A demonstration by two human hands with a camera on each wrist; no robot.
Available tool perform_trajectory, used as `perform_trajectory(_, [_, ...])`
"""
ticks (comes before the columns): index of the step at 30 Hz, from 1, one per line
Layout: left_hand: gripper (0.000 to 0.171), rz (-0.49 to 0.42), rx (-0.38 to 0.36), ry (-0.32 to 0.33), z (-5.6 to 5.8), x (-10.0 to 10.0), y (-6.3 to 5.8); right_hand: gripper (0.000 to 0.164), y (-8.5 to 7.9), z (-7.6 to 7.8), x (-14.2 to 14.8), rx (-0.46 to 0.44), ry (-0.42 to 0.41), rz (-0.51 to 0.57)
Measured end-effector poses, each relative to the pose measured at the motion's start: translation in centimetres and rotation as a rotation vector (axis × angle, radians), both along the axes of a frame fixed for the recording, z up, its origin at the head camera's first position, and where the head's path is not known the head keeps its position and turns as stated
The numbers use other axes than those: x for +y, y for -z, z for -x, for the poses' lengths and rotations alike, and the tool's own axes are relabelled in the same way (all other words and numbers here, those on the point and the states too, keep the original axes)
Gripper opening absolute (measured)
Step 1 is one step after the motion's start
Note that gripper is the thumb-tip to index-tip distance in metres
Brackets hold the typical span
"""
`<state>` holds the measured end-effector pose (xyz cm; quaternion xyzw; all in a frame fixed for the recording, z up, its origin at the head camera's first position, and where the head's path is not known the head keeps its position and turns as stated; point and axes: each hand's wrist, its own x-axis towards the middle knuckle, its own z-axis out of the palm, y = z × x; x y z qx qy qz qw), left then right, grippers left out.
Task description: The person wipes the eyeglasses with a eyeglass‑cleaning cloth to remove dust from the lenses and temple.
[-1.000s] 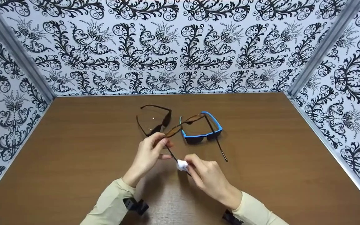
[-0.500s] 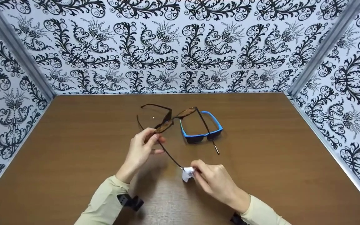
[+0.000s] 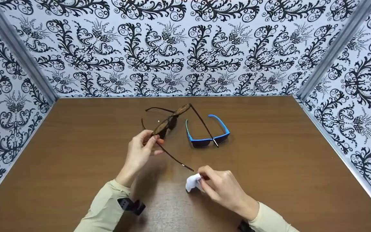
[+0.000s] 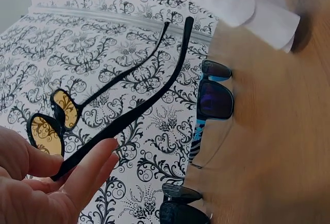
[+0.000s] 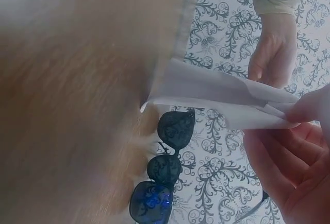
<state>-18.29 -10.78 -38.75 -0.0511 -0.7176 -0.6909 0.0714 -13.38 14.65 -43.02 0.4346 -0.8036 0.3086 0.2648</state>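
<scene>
left hand [image 3: 138,151]: grip pinching black-framed amber-lensed glasses [image 3: 161,127] by one corner, likely freeing arms [image 3: 172,157] for thin white cloth [image 3: 192,182]; right hand [image 3: 222,187] pinches that, farther from brown surface's [image 3: 285,145] far edge.

head: amber-lensed glasses [image 3: 161,128] are partly hiding dark sunglasses [image 3: 173,123] | left wrist: top edge is cropping white cloth [image 4: 227,0] | right wrist: frame edge is cutting off right hand [image 5: 296,159]

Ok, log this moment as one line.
left hand: holds amber glasses | right hand: pinches cloth, apart from amber glasses | table: black glasses, blue glasses
</scene>
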Motion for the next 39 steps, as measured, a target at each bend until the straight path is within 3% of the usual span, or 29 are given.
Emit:
perform_trajectory(13, [0.006,-0.080,-0.051,0.042,-0.7,1.4,-0.2,0.020,0.4,1.3,-1.0,0.189,0.153,0.031])
perform_trajectory(27, [0.008,-0.066,-0.051,0.141,-1.5,2.7,-0.1,0.014,0.0,2.4,-3.3,0.314,0.208,0.019])
perform_trajectory(34, [0.008,-0.050,-0.010,0.182,-1.6,3.1,0.2,0.014,-0.2,3.1,-4.3,0.362,0.227,0.024])
perform_trajectory(39, [0.010,-0.062,-0.041,0.216,-1.6,3.3,0.4,0.012,-0.3,3.5,-4.8,0.382,0.228,0.055])
